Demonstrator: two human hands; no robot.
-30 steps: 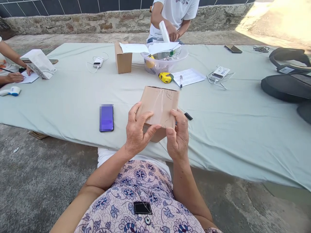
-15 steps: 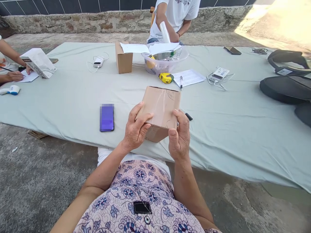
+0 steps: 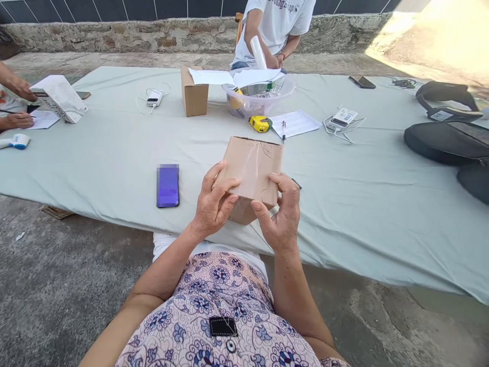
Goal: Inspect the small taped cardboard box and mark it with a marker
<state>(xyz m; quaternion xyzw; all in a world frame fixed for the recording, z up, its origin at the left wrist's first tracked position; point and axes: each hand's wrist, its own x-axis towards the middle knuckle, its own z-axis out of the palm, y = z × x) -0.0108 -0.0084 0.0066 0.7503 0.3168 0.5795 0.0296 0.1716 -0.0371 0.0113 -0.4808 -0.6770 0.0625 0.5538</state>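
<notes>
- Two hands work together, the left hand (image 3: 211, 201) and the right hand (image 3: 281, 211), both clamped on one cardboard box (image 3: 250, 168).
- That box sits between them at the near edge of the table (image 3: 107, 153), right in front of the wearer's patterned shirt (image 3: 219, 300); I can't tell whether its underside touches the pale cloth.
- On the left side, fingers spread over the upper face, with the thumb at the near edge.
- On the right, the thumb presses that same near edge and a finger reaches onto the top. Shiny clear tape runs down the upper face, with dark scribbles near its right corners.
- Off to the left lies a phone (image 3: 168, 186), its screen purple and blurred out.
- Just beyond the box I see a yellow tape measure (image 3: 260, 124), a printed sheet (image 3: 300, 124) and a pen (image 3: 283, 131) lying partly on it.
- Farther back, a second carton (image 3: 195, 99) stands beside a clear basin (image 3: 248, 108) full of odds and ends.
- Across the table sits a person in a white T-shirt (image 3: 280, 25).
- At far left, a co-worker's hand (image 3: 21, 121) holds a pencil over paper (image 3: 45, 120).
</notes>
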